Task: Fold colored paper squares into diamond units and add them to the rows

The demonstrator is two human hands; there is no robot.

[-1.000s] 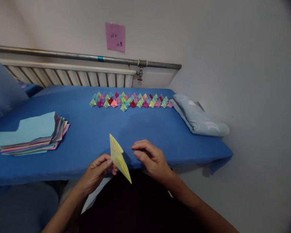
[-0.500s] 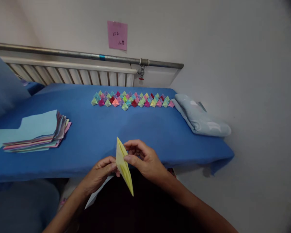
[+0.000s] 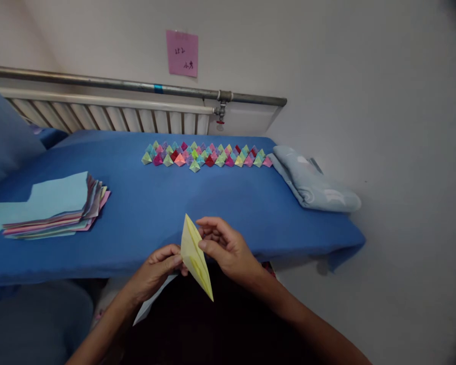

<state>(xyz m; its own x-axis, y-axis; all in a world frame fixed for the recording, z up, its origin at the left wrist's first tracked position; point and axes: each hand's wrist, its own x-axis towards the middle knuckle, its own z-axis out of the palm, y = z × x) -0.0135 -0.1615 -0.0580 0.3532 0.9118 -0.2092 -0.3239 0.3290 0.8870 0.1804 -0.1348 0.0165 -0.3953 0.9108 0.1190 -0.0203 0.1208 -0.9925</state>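
Note:
A folded yellow paper (image 3: pixel 195 257), pointed at its top and bottom ends, is held up tilted in front of the table's near edge. My left hand (image 3: pixel 159 266) pinches its left side between thumb and fingers. On the other side, my right hand (image 3: pixel 226 248) has its thumb and fingers closed on the paper's right edge. Toward the back of the table, several small folded paper pieces (image 3: pixel 209 160) in many colours stand in close rows, with one light green piece in front of them.
A blue cloth (image 3: pixel 144 203) covers the table. On the left lies a stack of coloured paper sheets (image 3: pixel 61 195). A folded light blue blanket (image 3: pixel 315 187) rests at the right end. Behind are a radiator (image 3: pixel 117 119) and a pipe (image 3: pixel 190 92).
The yellow paper has turned slightly, showing more of its broad face, and its lower tip has shifted right and up. My right hand has moved a little to the right.

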